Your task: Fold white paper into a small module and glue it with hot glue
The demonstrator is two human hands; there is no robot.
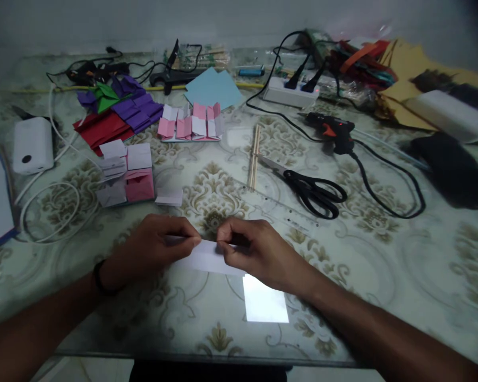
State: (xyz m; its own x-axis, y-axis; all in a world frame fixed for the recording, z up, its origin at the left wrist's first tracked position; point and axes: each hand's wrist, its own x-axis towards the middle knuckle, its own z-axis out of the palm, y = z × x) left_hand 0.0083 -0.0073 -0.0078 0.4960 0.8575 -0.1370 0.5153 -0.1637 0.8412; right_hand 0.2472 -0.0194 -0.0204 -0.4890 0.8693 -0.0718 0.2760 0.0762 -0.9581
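Spreading across the whole scene in front of you is a flower-patterned table (143, 329), with yellow paper (402, 63) heaped at its far right. Toward the near middle, your left hand (155, 241) and right hand (258, 252) face each other, slightly apart, each with thumb and fingertips drawn together. Far and right of them, black-handled scissors (297, 179) lie with blades pointing left. Two pink-and-white folded paper pieces sit farther off: the near block (139, 183) on the left, the far block (191, 123) beyond it. Between your hands is a white paper strip (207, 257), its far edge pinched by both; whether it touches the table cannot be told. A glue gun (336, 132) lies at the far right. Just on the near side of your right hand, a bright white square (265, 300) lies flat. Smallest, a folded white paper (169, 197) sits just right of the near block.
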